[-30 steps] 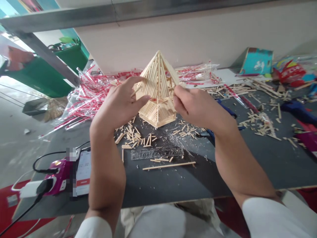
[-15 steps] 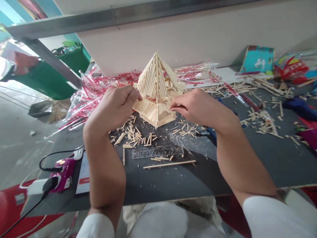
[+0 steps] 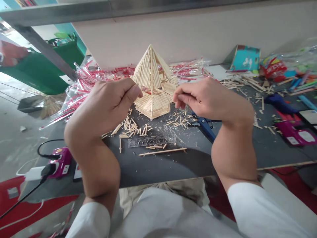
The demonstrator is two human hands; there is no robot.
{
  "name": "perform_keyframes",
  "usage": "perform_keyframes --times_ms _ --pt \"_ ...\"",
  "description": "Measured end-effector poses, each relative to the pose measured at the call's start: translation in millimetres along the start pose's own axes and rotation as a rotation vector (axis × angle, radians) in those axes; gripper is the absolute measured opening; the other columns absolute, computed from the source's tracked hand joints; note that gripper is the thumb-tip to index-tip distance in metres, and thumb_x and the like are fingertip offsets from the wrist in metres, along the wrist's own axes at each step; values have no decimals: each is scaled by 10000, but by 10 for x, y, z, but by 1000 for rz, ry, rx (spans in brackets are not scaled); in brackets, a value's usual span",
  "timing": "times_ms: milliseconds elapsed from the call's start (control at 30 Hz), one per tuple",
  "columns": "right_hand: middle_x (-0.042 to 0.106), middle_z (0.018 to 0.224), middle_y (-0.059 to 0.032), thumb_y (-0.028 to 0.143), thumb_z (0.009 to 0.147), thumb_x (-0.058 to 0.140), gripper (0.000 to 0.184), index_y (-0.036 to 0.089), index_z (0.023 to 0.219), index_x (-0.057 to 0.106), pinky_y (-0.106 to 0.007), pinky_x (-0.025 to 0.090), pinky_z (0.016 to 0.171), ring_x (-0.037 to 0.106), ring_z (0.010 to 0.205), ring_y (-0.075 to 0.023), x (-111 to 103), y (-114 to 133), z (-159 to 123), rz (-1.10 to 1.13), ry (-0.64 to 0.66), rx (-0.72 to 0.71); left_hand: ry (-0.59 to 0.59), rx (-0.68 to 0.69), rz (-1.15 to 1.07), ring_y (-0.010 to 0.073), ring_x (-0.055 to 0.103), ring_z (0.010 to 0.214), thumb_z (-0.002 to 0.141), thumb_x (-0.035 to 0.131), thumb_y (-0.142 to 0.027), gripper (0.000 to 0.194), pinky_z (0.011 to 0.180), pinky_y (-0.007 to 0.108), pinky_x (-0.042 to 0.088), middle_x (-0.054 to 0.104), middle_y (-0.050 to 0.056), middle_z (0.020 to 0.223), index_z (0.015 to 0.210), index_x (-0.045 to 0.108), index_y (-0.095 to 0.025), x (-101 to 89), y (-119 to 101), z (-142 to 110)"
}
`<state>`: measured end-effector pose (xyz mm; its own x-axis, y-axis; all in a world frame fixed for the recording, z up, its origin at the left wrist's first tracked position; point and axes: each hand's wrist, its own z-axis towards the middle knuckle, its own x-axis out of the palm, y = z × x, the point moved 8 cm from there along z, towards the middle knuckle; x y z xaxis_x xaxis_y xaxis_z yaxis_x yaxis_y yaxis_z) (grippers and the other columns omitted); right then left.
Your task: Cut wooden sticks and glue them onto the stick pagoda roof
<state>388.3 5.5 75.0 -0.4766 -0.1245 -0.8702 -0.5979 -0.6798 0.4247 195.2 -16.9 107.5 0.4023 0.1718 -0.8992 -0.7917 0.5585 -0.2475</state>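
The left hand (image 3: 109,102) has its thumb pressed along a folded index finger, the other fingers tucked under; whether a fine thread or sliver sits in that pinch cannot be told. The right hand (image 3: 208,99) is bent down at the wrist, fingers curled in and thumb drawn up to them, with no held thing showing.

Between the hands and a little beyond them, a model pavilion made of thin wooden sticks (image 3: 158,100) stands upright on the dark tabletop (image 3: 193,168). Neither hand clearly touches it. It looks well advanced: the lower tier is closely clad in sticks, and the front faces of the pointed upper roof (image 3: 146,74) are filled with rows of them. On the right of that roof an opening shows framing inside; it may be work left over, though it could be meant to be open.

Nearer the person lie cut stick pieces (image 3: 131,126), a clear stencil ruler (image 3: 151,141) and one long stick (image 3: 162,151). Blue-handled cutters (image 3: 207,129) rest below the right hand. Farther out are red-and-clear plastic wrappers (image 3: 83,81) and a purple power strip (image 3: 60,162) at the left.
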Motion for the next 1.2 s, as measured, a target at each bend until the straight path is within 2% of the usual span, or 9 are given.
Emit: perform_keyframes --times_ms 100,200,300,433,567,800,900,1067,1200 --pt "736 790 2 124 951 503 203 177 959 699 -265 460 609 630 632 -102 -35 -13 -113 38 8 19 39 60 -68 116 307 500 1059 435 -378 336 582 304 282 387 -38 561 779 544 -226 -44 -176 -112" --pt "760 783 21 146 907 569 213 208 961 766 -279 473 617 631 600 -106 155 -169 -206 48 61 57 106 58 -95 117 343 504 1046 459 -338 295 579 305 261 428 -27 580 787 526 -214 120 -201 -178" --pt "797 832 -3 172 850 647 180 227 892 813 -304 533 715 718 732 -161 415 -456 -319 151 -12 159 139 -30 -76 141 425 570 1051 447 -366 318 595 305 245 499 5 637 779 489 -206 477 -82 -242" --pt "786 800 -38 307 854 727 120 207 841 792 -306 515 722 701 711 -179 630 -841 -524 148 -267 273 225 -171 -181 149 426 566 1037 482 -364 312 598 298 214 521 15 640 771 513 -205 1120 148 -457" --pt "739 755 -62 348 954 592 229 195 861 736 -316 454 718 642 676 -188 655 -1127 -669 43 -433 330 139 -258 -218 166 456 576 1028 500 -336 286 600 296 203 542 22 658 775 540 -208 1450 394 -682" --pt "726 722 -56 341 966 532 260 190 875 722 -307 475 726 655 664 -194 760 -1312 -697 111 -409 375 -222 -420 -420 138 402 553 1084 353 -432 377 588 261 298 402 -31 599 1016 648 -209 1484 636 -802" --pt "752 742 -53 307 931 577 219 180 907 755 -310 516 737 686 673 -193 823 -1360 -701 178 -413 393 -332 -459 -483 128 373 549 1083 358 -454 383 582 262 296 391 -35 611 1006 643 -211 1493 690 -827" --pt "805 935 -79 263 873 640 182 183 897 801 -341 567 855 753 855 -221 801 -1490 -748 224 -521 439 -400 -472 -524 129 367 573 1066 433 -401 309 606 276 279 393 -33 621 981 660 -209 1478 731 -829" --pt "796 863 -85 375 842 732 235 187 963 802 -345 567 773 732 760 -222 746 -1503 -783 206 -583 480 -376 -457 -594 126 359 586 1039 511 -345 244 638 284 286 384 -34 608 937 684 -207 1500 605 -811"
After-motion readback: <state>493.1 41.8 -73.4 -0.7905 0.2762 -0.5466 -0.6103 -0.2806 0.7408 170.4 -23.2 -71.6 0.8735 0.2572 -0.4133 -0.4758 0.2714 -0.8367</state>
